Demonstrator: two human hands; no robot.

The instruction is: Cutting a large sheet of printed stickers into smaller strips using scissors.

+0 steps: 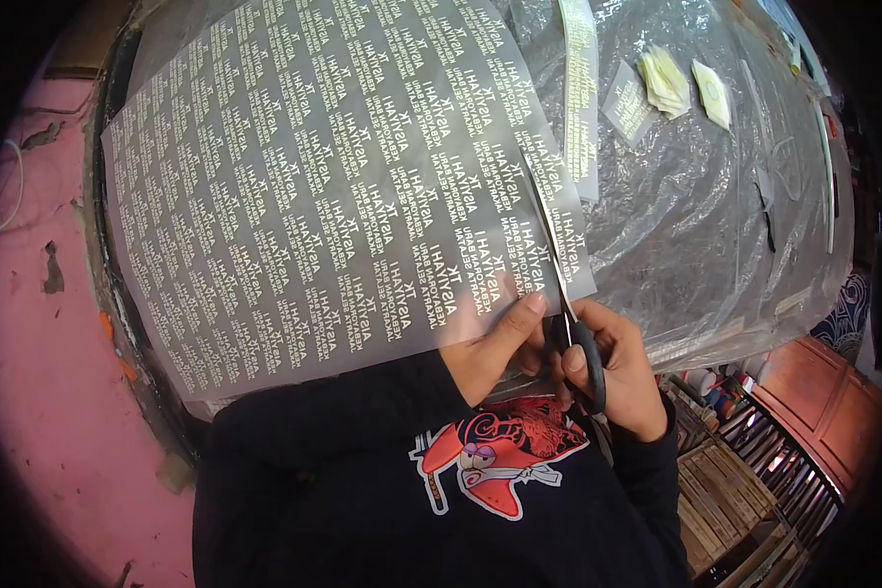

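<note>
A large translucent sheet (301, 184) with repeated rows of mirrored pale lettering lies across the plastic-covered table in front of me. My left hand (492, 342) grips its near edge close to the right corner, thumb on top and the fingers partly hidden beneath. My right hand (621, 364) holds black-handled scissors (584, 349) by their loops. Their blades reach up along the sheet, parallel to its right edge, with one column of print to their right. Where the lower blade runs is hard to make out.
A cut printed strip (581, 95) lies beyond the sheet. Right of it are a small printed piece (630, 106), a stack of yellowish pieces (664, 82) and another small bundle (711, 95). Clear plastic (676, 213) covers the table. A wooden slatted surface (728, 492) stands at lower right.
</note>
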